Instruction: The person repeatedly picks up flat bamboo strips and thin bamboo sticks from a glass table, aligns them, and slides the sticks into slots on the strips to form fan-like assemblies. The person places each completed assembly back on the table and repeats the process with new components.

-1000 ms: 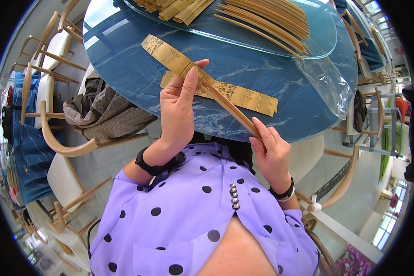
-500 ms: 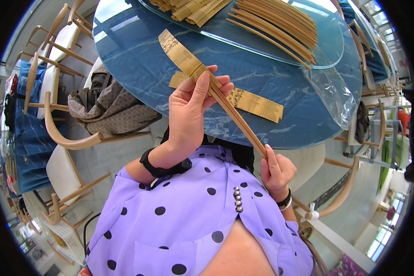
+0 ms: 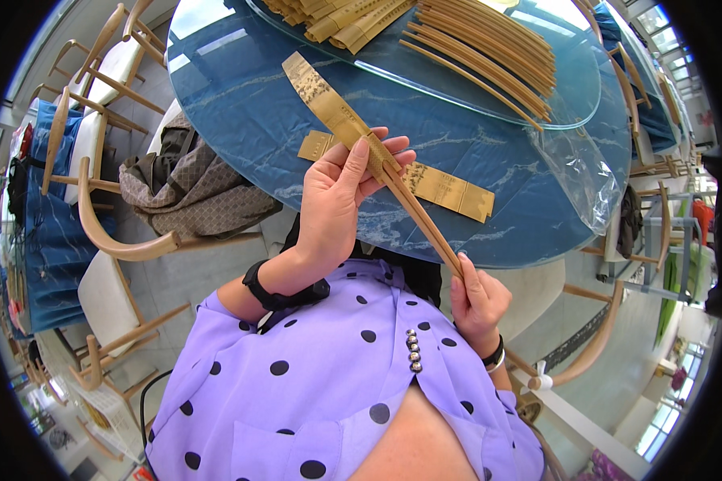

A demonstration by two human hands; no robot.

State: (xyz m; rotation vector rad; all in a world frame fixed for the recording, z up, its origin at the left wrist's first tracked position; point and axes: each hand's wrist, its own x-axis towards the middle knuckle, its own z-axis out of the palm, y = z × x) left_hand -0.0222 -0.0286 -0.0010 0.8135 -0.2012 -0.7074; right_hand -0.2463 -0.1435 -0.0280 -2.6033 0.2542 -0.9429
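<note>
A gold paper chopstick sleeve (image 3: 322, 98) covers the upper part of a pair of wooden chopsticks (image 3: 422, 212), held slanting in front of me. My left hand (image 3: 343, 180) pinches the sleeve at its lower end, thumb on top, other fingers behind. Lower right, my right hand (image 3: 479, 301) grips the bare ends of the chopsticks between thumb and fingers. Behind my left hand, another gold sleeve (image 3: 449, 191) lies flat on the blue table (image 3: 241, 120), partly hidden by the hand and chopsticks.
A glass turntable (image 3: 473, 108) bears a pile of gold sleeves (image 3: 337, 20) and a row of bare wooden chopsticks (image 3: 489, 60). Clear plastic wrapping (image 3: 582, 176) hangs at the table's right edge. To the left, a wooden chair (image 3: 96, 216) stands beside a patterned bag (image 3: 192, 188).
The sleeve has slid slightly further down the chopsticks, its lower end now past my left thumb. Both hands keep nearly the same grip.
</note>
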